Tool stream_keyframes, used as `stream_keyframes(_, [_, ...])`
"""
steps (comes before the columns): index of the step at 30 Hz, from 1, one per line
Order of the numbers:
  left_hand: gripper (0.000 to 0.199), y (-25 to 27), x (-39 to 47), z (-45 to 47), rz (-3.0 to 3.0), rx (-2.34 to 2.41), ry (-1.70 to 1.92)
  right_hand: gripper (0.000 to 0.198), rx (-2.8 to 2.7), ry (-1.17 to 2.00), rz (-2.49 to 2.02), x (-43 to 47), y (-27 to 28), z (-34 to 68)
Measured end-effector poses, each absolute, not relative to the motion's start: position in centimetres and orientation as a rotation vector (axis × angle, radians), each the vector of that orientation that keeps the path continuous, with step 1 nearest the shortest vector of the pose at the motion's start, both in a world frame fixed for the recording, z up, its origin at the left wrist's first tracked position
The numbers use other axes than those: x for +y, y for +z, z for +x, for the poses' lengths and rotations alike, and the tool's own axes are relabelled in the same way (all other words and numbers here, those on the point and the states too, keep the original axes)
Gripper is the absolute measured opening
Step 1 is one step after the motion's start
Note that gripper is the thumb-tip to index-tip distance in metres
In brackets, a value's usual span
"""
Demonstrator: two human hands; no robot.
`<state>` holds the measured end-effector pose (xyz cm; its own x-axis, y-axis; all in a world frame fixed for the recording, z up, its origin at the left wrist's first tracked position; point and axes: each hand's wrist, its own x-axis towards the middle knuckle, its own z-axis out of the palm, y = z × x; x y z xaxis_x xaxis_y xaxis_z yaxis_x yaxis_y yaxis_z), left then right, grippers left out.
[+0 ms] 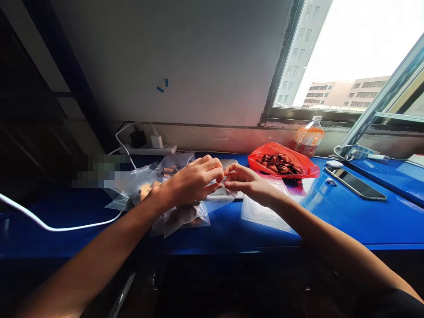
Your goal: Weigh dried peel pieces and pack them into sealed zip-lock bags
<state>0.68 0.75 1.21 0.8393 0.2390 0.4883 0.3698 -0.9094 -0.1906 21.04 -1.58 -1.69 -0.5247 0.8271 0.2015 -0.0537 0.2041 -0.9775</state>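
My left hand (203, 179) and my right hand (247, 182) meet over the middle of the blue table, fingertips almost touching. Both are closed in a pinch at the top edge of a clear plastic bag (220, 201), which hangs below and between them. Beneath the hands lies a flat grey-and-white device (228, 164), partly hidden. More clear bags (185, 218) with brown dried pieces inside lie under and beside my left forearm. To the right, a red plastic bag (311, 170) stands open, full of dark dried slices (280, 164). Flat clear bags (265, 212) lie under my right wrist.
An orange drink bottle (309, 137) stands behind the red bag. A phone (356, 182) and a white earbud case (334, 164) lie at the right. A power strip (149, 150) with a white charger (157, 141) sits against the wall; a white cable (59, 229) crosses the left side.
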Motion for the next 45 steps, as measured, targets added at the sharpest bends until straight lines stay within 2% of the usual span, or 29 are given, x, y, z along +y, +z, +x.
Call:
stream_keyframes(5, [0.002,1.4,0.6,0.8,-2.725,-0.443,-0.670,0.020,-1.642,1.477,-0.741,-1.7,-1.6,21.2])
stream_keyframes(15, [0.006,0.7,1.0,1.0,-2.692,-0.416,-0.691,0.021,-1.604,1.361,-0.720,-1.6,-1.8,20.6])
stream_keyframes(21, [0.016,0.3,1.1,1.2,-2.690,-0.393,-0.697,0.019,-1.688,1.338,-0.734,-1.6,-1.8,20.9])
stream_keyframes(32, [0.019,0.2,0.8,1.4,-2.622,-0.277,-0.914,0.029,-1.691,1.322,-0.804,-1.5,-1.7,21.2])
stream_keyframes(45, [0.023,0.1,1.3,1.2,-2.639,-0.351,-0.853,0.023,-1.662,1.303,-0.856,-1.7,-1.5,20.9])
